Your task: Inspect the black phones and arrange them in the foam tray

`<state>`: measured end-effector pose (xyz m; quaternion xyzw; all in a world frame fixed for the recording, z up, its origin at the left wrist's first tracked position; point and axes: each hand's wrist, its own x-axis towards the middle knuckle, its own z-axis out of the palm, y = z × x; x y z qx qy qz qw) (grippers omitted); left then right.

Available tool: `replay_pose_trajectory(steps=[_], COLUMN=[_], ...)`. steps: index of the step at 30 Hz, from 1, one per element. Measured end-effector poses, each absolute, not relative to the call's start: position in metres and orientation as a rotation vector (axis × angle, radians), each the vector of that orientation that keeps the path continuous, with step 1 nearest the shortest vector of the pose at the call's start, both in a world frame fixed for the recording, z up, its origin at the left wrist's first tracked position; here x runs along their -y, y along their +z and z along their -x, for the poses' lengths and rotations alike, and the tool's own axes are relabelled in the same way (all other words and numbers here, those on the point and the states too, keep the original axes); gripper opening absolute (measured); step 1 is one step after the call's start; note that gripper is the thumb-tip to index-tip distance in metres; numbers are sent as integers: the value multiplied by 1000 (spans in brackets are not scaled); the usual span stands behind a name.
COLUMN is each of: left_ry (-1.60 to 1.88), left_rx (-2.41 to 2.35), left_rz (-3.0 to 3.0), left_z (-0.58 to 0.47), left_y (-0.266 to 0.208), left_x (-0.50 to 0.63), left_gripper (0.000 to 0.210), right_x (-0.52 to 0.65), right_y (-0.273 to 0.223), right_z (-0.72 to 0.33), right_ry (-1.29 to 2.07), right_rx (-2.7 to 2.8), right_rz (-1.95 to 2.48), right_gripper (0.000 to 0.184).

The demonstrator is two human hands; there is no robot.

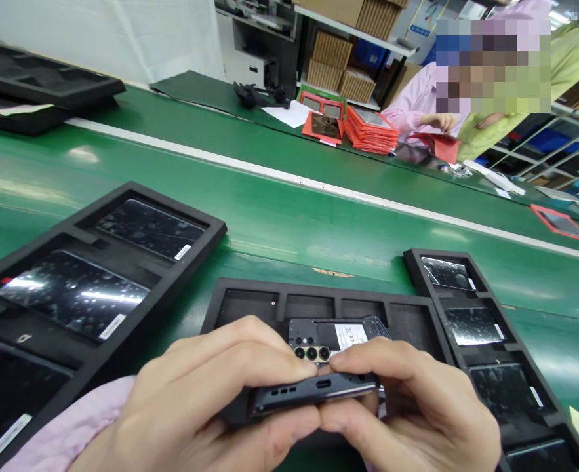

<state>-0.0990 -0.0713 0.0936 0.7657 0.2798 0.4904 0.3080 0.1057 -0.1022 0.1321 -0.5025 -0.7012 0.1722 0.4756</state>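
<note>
Both hands pinch one dark smartphone (313, 391) edge-on in front of me, its port end with the charging slot and speaker holes facing the camera. My left hand (210, 393) grips its left part, thumb below and fingers above. My right hand (407, 400) closes on its right part the same way, and the thumbs nearly meet underneath. Just behind the fingers lies a second phone, back up, with a white label and three round lenses; its back shell (311, 328) is partly hidden by my hands. It rests over a black foam tray (254, 288) with several compartments.
On the left, a black tray (210, 229) holds several film-covered phone screens. Another such tray (414, 262) stands at the right. Beyond a white strip (299, 180), red-framed panels (370, 131) are stacked near people in pink and yellow-green. More black trays (73, 88) lie far left.
</note>
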Motion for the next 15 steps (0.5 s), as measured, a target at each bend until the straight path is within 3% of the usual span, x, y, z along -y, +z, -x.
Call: replay_pose_trajectory(steps=[15], left_ry=[1326], left_rx=[-764], left_rz=[-2005], left_z=[97], left_y=[95], left_x=[72], left_gripper=[11], right_x=[104], right_y=[132], right_z=[-110], right_ry=[401], right_rx=[1771], right_rz=[1261], right_gripper=[16])
